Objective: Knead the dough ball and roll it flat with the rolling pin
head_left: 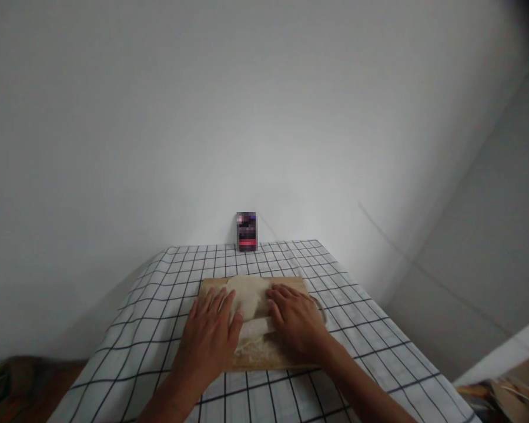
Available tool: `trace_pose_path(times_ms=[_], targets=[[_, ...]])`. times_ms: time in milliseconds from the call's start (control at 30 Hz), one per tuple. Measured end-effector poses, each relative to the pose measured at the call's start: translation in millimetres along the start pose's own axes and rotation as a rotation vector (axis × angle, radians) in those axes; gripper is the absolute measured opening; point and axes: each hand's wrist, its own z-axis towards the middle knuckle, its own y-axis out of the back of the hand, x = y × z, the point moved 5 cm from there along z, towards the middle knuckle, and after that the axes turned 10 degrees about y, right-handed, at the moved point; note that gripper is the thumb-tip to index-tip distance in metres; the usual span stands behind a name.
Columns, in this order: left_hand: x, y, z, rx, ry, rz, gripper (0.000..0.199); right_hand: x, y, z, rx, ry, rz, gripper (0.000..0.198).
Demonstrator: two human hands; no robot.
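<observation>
A flat sheet of pale dough (248,294) lies on a wooden board (268,355). Across its near part runs a pale, rounded bar (256,327) that looks like a rolling pin; its ends are hidden under my hands. My left hand (211,332) rests palm down over the left end, its fingers stretched forward and spread. Over the right end lies my right hand (294,317), also palm down, with fingers extended towards the dough and closer together. Loose flour or dough bits (249,346) show on the board in front of the bar.
A white cloth with dark grid lines (154,317) covers the table. At the far edge, against the white wall (264,117), stands a dark box-like item (247,231), its front blurred. A rounded rim (321,310) peeks out right of the board.
</observation>
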Motion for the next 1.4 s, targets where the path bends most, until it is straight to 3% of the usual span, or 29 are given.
trace_pose_path(times_ms=[233,467,667,933,1233,1400], targets=[[-3.3,1.1,-9.1,-0.063,-0.028,-0.029,0.042,5.0,3.0,-0.9,0.022,-0.007,-0.025,0.037],[7.3,-11.0,26.0,0.072,0.116,-0.029,0.047,-6.4,5.4,37.7,0.135,0.048,-0.041,0.041],[5.6,-3.8,35.6,0.117,0.183,-0.055,0.044,-17.5,1.4,53.1,0.181,-0.026,-0.049,0.046],[-3.4,3.5,23.7,0.047,0.149,0.005,0.047,-9.5,1.5,29.2,0.06,0.04,-0.042,0.036],[-12.4,11.1,-7.2,-0.068,0.051,-0.022,0.047,12.6,2.5,-19.8,0.006,0.044,-0.032,0.043],[-11.7,9.8,0.6,-0.027,0.038,-0.026,0.048,8.2,4.6,-6.0,0.018,0.048,-0.016,0.041]])
